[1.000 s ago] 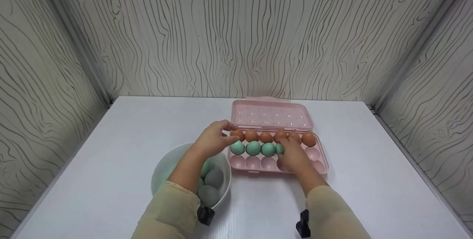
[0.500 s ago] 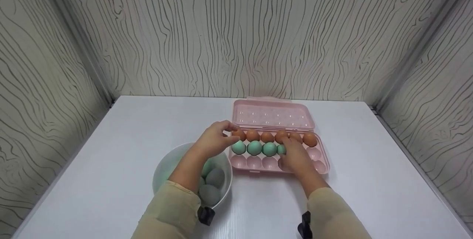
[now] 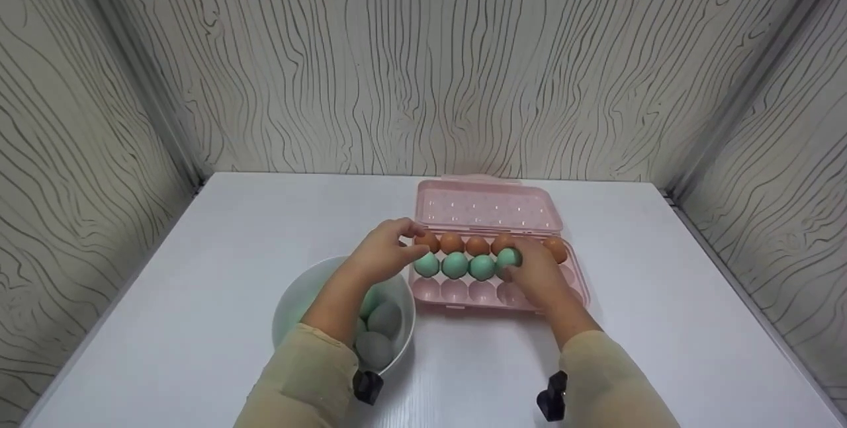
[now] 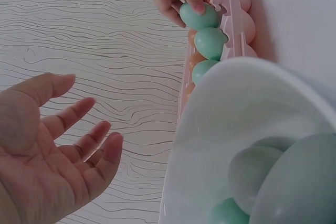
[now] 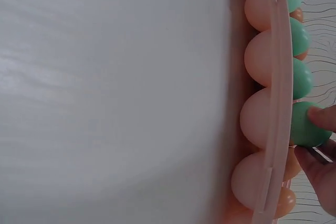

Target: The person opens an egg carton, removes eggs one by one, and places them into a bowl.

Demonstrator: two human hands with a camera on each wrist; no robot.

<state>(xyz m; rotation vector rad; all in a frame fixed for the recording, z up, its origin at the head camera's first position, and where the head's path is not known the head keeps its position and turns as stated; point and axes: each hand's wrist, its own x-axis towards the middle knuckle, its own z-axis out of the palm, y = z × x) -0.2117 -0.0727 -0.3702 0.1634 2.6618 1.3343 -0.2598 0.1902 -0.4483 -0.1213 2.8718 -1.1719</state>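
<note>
My right hand pinches a green egg between thumb and fingers, at the fourth place of the middle row in a pink egg box. In the right wrist view that green egg stands out above the box rim, thumb on top. Three other green eggs sit to its left in the same row. Brown eggs fill the back row, some partly hidden by the hand. My left hand hovers by the box's left end, fingers loosely bent; its palm holds nothing in the left wrist view.
A white bowl stands left of the box, partly under my left forearm. It holds several grey and green eggs. Hollows show along the box's front row. The box lid lies folded back toward the patterned wall.
My right hand has shifted slightly right and turned, so more of the pinched green egg shows, and the egg sits a little higher in view. The left hand stays in place.
</note>
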